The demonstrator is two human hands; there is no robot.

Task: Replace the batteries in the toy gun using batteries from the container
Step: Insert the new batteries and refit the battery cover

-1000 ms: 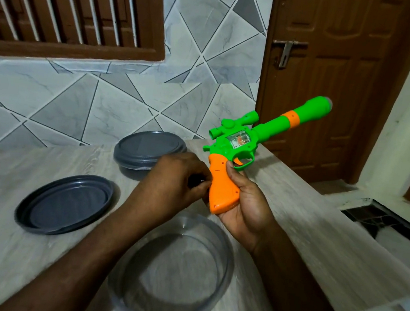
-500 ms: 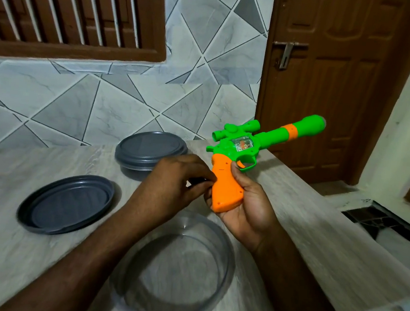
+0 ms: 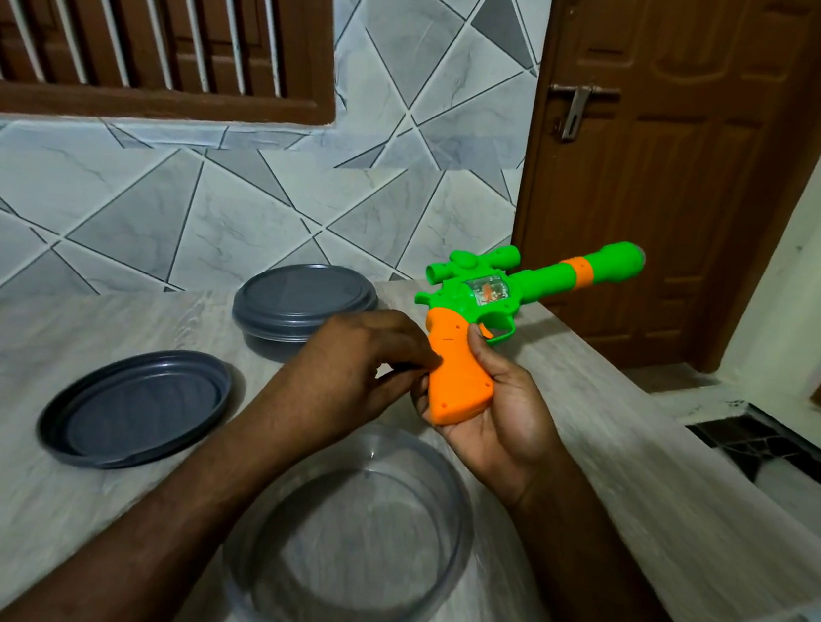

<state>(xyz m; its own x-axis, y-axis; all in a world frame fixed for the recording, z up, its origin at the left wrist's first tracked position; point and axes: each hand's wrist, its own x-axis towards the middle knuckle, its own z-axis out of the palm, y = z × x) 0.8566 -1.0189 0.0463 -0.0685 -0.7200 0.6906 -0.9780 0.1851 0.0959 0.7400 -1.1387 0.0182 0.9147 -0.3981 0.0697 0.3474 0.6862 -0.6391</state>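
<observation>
Now, past the seemingly empty container (image 3: 231, 573) at six o'clock, the left hand (image 3: 361, 356) stays at the orange grip (image 3: 457, 378), fingers curled; whether they pinch anything, I cannot tell. The right hand (image 3: 503, 425) wraps the toy gun (image 3: 491, 292), its barrel dipped lower toward two o'clock, so the batteries are probably in and the grip is being closed.

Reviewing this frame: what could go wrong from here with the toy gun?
The right hand holds the toy gun in the air by its orange grip alone; the left hand, pressing at the grip's rear, could twist it loose. Anything freed from the grip may drop onto the table, near its right edge, and roll off.
</observation>
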